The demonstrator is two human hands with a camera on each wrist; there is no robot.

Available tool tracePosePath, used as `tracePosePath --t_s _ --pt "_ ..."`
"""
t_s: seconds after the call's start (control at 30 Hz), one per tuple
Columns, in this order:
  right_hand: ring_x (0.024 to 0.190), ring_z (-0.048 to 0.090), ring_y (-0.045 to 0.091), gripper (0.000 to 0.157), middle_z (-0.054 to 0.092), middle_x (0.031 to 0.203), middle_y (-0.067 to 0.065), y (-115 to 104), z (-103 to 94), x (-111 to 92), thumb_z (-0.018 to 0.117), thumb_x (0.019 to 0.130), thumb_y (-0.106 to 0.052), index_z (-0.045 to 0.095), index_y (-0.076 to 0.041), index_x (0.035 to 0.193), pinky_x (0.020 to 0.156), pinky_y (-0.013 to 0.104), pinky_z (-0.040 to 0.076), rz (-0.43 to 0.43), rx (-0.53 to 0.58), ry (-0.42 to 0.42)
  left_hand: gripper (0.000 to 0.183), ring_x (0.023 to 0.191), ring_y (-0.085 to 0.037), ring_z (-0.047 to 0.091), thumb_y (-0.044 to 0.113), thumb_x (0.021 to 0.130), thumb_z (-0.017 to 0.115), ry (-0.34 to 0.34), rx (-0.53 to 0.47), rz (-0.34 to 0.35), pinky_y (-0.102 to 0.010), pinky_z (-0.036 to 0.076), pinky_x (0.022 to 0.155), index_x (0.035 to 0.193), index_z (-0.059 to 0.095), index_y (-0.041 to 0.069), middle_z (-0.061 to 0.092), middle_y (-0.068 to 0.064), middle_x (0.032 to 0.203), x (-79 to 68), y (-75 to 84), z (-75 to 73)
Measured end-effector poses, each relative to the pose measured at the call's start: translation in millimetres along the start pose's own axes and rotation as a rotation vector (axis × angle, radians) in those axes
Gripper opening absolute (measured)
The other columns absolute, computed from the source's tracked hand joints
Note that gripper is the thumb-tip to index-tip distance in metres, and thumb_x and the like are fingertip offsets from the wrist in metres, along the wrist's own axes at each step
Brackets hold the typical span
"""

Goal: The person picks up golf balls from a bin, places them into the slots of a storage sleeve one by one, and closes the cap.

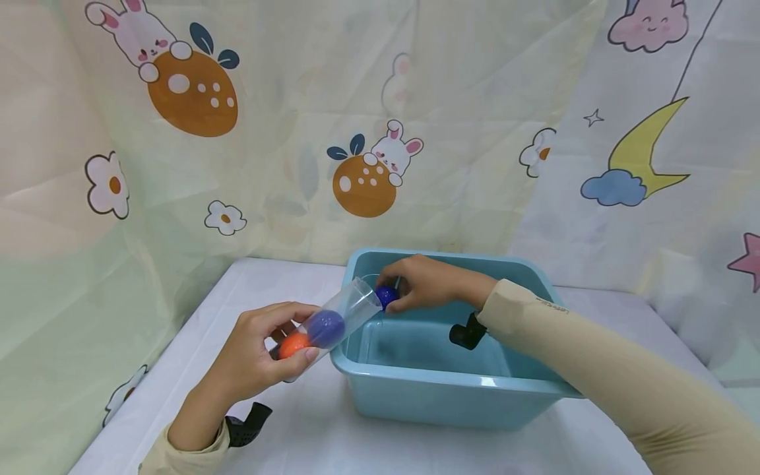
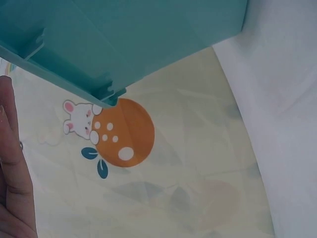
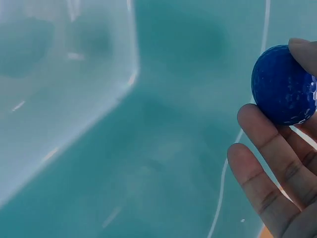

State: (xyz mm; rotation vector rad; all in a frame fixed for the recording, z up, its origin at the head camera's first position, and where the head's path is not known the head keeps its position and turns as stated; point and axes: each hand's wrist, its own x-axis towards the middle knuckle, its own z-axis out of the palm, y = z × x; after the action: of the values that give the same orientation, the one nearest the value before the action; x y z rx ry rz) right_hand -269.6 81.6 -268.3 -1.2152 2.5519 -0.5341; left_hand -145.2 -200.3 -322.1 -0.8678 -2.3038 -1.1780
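Clear tube [image 1: 358,307] with an orange ball [image 1: 295,344] and a violet ball [image 1: 326,328] slants above the left edge of the basin [image 1: 427,375], clamped in the left hand [image 1: 256,348], apparently to present its mouth. The right hand [image 1: 426,284] pinches a dark-blue ball [image 1: 387,297] beside it; only the right wrist view resolves this ball's dimples.

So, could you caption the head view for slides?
Left hand grips a tube containing an orange ball and a violet-blue ball; right hand holds a blue ball at the tube's mouth.
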Motion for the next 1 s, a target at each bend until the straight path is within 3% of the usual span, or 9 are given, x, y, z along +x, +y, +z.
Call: tracePosePath --t_s 0.43,1.0 --pt "0.099 0.07 0.017 0.047 0.068 0.118 0.005 -12 -12.2 -18 0.078 0.088 -0.024 0.064 -0.006 0.129 0.079 0.031 0.059 -0.042 0.06 0.064 0.034 0.072 -0.008 0.061 0.017 0.078 0.076 -0.003 -0.006 0.004 -0.027 0.055 0.059 0.112 0.071 0.016 0.069 0.006 0.094 0.2 0.6 0.8" --pt "0.097 0.071 0.016 0.043 0.069 0.116 0.005 -29 -31.5 -37 0.077 0.088 -0.018 0.064 -0.005 0.126 0.086 0.034 0.057 -0.121 0.157 0.131 0.034 0.072 -0.008 0.061 0.017 0.078 0.075 -0.007 -0.003 0.009 -0.027 0.055 0.059 0.111 0.072 0.016 0.069 0.006 0.094 0.1 0.3 0.9"
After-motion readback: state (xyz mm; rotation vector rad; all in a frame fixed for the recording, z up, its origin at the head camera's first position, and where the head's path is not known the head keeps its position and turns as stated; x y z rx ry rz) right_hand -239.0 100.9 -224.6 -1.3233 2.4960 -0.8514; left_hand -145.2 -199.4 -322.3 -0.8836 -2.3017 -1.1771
